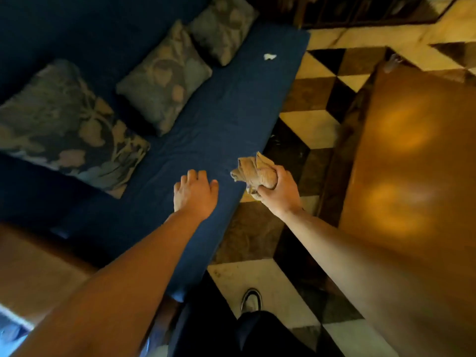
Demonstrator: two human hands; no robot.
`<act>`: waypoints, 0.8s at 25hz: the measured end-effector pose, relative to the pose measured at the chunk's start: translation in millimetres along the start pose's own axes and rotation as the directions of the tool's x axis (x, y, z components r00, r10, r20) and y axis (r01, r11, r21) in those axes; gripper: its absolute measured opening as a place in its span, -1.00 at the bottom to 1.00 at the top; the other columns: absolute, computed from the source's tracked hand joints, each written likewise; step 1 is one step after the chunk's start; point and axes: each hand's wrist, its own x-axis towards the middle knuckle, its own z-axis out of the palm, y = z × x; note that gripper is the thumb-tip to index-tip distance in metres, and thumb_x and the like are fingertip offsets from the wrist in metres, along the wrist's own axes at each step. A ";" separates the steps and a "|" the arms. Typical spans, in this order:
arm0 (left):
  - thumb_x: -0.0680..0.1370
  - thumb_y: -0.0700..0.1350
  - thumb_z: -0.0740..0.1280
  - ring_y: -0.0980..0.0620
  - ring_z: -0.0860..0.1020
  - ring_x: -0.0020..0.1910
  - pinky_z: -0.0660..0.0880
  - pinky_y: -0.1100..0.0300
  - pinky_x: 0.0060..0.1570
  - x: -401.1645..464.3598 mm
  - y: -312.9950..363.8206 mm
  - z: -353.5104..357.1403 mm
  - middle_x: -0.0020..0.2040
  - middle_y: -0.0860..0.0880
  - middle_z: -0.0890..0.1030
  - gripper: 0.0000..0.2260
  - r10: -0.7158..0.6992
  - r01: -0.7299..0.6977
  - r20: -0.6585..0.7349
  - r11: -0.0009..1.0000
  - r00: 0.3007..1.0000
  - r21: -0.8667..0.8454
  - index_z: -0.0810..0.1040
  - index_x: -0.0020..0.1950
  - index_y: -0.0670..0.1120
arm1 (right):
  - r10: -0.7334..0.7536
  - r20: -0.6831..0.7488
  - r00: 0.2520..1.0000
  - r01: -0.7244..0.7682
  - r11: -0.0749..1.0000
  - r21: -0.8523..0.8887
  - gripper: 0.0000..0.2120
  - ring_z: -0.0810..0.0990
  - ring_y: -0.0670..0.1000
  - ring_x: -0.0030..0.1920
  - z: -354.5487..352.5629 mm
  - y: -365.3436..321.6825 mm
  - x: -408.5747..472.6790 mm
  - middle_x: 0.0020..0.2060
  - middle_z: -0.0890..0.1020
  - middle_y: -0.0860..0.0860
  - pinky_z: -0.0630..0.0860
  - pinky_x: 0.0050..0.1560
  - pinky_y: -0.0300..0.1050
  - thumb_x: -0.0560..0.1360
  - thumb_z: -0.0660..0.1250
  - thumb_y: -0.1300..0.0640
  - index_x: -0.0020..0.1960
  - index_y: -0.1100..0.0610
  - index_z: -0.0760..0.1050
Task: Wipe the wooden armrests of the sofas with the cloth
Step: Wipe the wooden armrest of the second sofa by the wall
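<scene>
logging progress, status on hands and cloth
Right hand gripping crumpled tan cloth. Left hand empty over dark blue sofa seat. No armrest contact.

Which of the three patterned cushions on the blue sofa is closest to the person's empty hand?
The biggest-looking cushion, lowest and furthest left in the view, lies nearest the empty left hand. The middle cushion and the far cushion sit further along the sofa.

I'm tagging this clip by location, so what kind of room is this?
Most likely a home living room: a blue sofa with three patterned cushions, a polished wooden table beside it, and a checkered tile floor.
</scene>
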 end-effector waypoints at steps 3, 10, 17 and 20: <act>0.67 0.11 0.12 -0.23 0.45 0.26 0.36 -0.13 0.28 42.6 41.4 -9.3 0.31 -0.21 0.48 -0.56 0.141 -0.142 0.020 0.990 0.990 0.018 0.44 0.40 -0.16 | 0.066 -0.058 0.996 -0.069 0.996 -0.060 -0.40 0.55 -0.04 0.07 -38.5 2.9 41.0 0.18 0.53 0.03 0.43 0.05 -0.21 0.42 0.58 0.10 0.40 0.05 0.47; 0.68 0.13 0.08 -0.21 0.43 0.34 0.32 -0.12 0.39 184.0 90.8 -39.4 0.39 -0.20 0.45 -0.52 0.345 -0.348 0.049 0.935 0.937 0.066 0.37 0.47 -0.16 | 0.100 -0.199 0.975 -0.119 0.989 -0.088 -0.41 0.58 0.09 0.23 -81.1 -20.3 158.7 0.26 0.56 0.08 0.54 0.25 -0.02 0.43 0.57 0.07 0.41 0.05 0.48; 0.68 0.14 0.06 -0.20 0.45 0.31 0.34 -0.12 0.37 327.4 153.8 -75.1 0.34 -0.19 0.48 -0.53 0.407 -0.418 0.102 0.898 0.908 0.138 0.38 0.45 -0.15 | 0.128 -0.204 0.970 -0.144 0.988 -0.062 -0.43 0.60 0.11 0.20 -133.7 -41.3 296.1 0.22 0.61 0.09 0.57 0.25 0.11 0.45 0.56 0.03 0.40 0.06 0.48; 0.68 0.14 0.06 -0.20 0.44 0.33 0.33 -0.13 0.38 398.0 211.1 -75.4 0.36 -0.20 0.47 -0.51 0.434 -0.444 0.093 0.878 0.896 0.178 0.36 0.46 -0.15 | 0.118 -0.206 0.971 -0.127 0.991 -0.032 -0.45 0.59 0.10 0.21 -167.6 -28.4 375.8 0.22 0.59 0.06 0.56 0.26 0.08 0.45 0.55 0.03 0.38 0.07 0.49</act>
